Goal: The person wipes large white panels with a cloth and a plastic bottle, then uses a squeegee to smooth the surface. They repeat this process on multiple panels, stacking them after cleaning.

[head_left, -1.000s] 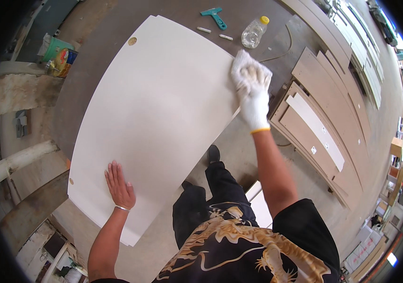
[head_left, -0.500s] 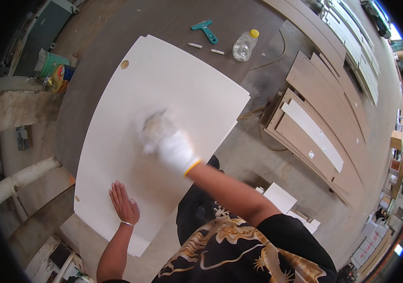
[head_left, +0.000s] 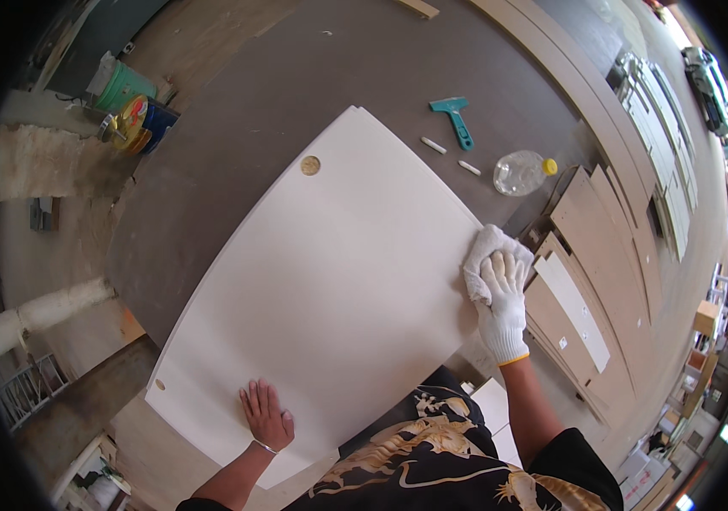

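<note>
Half a second ago my right hand (head_left: 503,298) and its white cloth (head_left: 490,255) were near the middle of the white panel (head_left: 330,298); now both sit at the panel's right edge, the cloth partly overhanging it. A second ago they were also at this edge, so the stroke has gone in and come back out: judged as one full pass across this band of the surface.

Right hand, gloved: fingers flat on top of the cloth, pressing it down rather than gripping round it. Left hand (head_left: 267,416), bare: fingers spread, palm flat on the panel near its near edge, holding nothing; it has not shifted.

The panel lies flat on the dark worktop (head_left: 236,128), far corner toward the teal scraper (head_left: 453,119).

Edges and room: right of the cloth the panel ends, and stacked boards (head_left: 589,255) stand just beyond. The plastic bottle (head_left: 521,172) and two white sticks (head_left: 449,156) lie near the far right edge. Leftward the panel is bare.
</note>
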Tool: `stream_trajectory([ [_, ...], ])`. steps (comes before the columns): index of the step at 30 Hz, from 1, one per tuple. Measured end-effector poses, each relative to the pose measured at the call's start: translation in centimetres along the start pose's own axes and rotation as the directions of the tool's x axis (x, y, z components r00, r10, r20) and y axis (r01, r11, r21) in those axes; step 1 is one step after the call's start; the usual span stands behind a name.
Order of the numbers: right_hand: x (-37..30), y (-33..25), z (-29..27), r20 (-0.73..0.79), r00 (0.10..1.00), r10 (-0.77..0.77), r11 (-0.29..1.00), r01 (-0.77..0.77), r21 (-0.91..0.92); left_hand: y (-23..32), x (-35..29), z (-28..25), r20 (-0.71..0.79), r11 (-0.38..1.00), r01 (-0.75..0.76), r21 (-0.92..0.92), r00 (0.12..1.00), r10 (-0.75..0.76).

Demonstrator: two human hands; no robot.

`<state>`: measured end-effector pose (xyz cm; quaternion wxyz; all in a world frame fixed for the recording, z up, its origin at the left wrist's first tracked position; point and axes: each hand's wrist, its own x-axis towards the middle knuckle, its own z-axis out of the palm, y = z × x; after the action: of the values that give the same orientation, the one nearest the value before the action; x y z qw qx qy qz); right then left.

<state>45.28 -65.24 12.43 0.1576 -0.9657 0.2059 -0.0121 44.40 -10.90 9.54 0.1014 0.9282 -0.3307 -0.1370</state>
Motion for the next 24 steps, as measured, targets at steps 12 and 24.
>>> stream_trajectory([
  [12, 28.5, -14.3, 7.8, -0.18, 0.852, -0.492, 0.854, 0.512, 0.088, 0.8, 0.5, -0.3, -0.067, 0.999, 0.031, 0.013, 0.997, -0.03],
  [24, 1.5, -11.7, 2.9, 0.135, 0.345, -0.929, 0.367, 0.804, 0.468, 17.3, 3.5, 1.8, 0.061, 0.949, 0.281, -0.141, 0.959, -0.275],
])
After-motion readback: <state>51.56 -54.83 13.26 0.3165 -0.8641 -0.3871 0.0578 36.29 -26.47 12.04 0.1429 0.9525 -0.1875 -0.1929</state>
